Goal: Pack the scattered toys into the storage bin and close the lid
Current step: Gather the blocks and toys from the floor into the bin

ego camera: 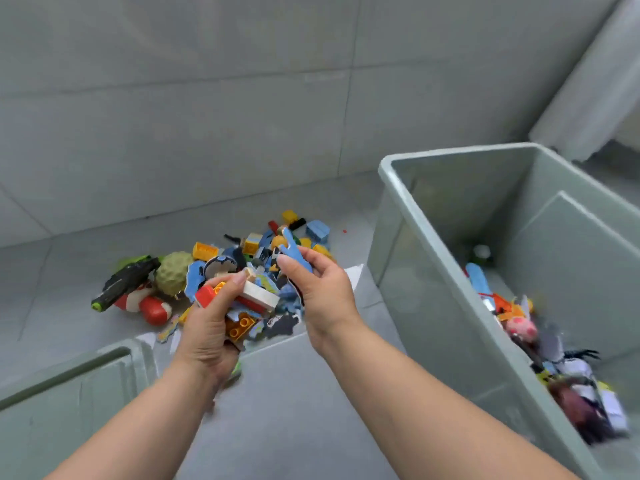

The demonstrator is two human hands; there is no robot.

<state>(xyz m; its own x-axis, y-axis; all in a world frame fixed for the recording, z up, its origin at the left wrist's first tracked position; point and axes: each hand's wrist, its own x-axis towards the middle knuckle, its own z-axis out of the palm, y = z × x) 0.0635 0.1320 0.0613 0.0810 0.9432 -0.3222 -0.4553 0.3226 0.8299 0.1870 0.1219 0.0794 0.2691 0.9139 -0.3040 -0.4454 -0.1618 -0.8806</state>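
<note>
A pile of scattered toys lies on the grey floor: building bricks, flat puzzle pieces, a black and green toy gun, a bumpy green ball and a red and white toy. My left hand is shut on a handful of bricks, red, orange and white. My right hand pinches a blue flat puzzle piece above the pile. The grey-green storage bin stands at the right, open, with several toys in its bottom.
The bin's lid lies flat on the floor at the lower left, near my left arm. A tiled wall rises behind the pile. A white curtain or cloth hangs at the upper right behind the bin.
</note>
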